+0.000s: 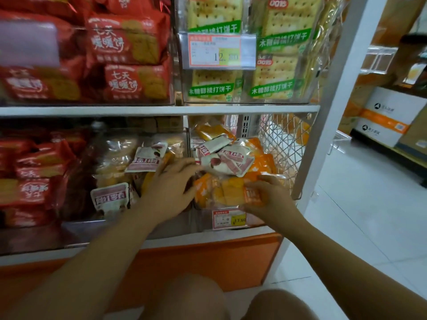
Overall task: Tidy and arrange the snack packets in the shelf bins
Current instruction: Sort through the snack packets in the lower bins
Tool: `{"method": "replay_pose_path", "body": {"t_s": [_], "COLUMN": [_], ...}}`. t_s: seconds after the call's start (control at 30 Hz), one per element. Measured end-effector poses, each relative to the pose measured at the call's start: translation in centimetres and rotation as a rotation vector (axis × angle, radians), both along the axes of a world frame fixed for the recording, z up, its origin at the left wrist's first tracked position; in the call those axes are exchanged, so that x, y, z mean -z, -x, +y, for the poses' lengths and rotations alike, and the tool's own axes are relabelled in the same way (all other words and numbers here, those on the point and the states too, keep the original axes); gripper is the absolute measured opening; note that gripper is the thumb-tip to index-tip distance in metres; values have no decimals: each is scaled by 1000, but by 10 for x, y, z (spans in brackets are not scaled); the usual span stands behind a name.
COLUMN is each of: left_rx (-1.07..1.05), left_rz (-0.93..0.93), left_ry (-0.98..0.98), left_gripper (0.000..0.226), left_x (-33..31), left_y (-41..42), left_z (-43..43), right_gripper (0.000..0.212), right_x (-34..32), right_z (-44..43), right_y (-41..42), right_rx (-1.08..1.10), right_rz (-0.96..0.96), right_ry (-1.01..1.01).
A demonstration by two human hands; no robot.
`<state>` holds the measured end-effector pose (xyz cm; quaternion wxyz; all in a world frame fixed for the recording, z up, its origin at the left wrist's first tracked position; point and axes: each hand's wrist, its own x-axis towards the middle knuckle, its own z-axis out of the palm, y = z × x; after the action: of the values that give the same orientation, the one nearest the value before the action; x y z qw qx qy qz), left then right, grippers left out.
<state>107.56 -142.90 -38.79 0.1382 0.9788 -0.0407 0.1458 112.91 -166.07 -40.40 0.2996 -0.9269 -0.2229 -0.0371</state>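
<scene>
Orange packet (pixel 221 190): located at the front of the right-hand bin (pixel 203 218) on the lower shelf, at 3 o'clock from the left grip (pixel 171 181). It is laid flat, printed face up, with its long axis running 9 to 3 o'clock; its 3 o'clock end is pinched by the right grip (pixel 268 199), fingers curled over it. The left grip is held with fingers nearly straight and lightly spread, the tips touching the white-and-pink packets (pixel 221 162) heaped at 12 o'clock of the orange packet.

Progress: judged partial. White-and-pink packets are piled askew over orange ones in this bin, and more (pixel 145 160) are scattered at odd angles in the middle bin (pixel 92 225). Separating the kinds and squaring the rows is judged outstanding.
</scene>
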Motion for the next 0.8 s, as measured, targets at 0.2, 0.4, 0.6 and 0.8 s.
{"method": "replay_pose_path", "body": {"t_s": [0.2,0.4,0.6,0.8], "left_rx": [35,81,96,-109], "left_rz": [41,86,-26,-130], "left_ry": [79,144,141,311], "left_gripper": [40,40,28,19], "left_x": [8,18,13,7], "left_y": [24,37,48,65], "left_z": [7,12,21,66], "right_gripper": [21,29,24,11], "right_x": [-1,-12,-29,-57], "right_z": [11,26,26,38], "right_y": [6,16,20,43], "right_rx": [121,-43,-180,-155], "right_rz": [-104,-121,-497,-692], "right_ry": [-263,-168,-10,-319]}}
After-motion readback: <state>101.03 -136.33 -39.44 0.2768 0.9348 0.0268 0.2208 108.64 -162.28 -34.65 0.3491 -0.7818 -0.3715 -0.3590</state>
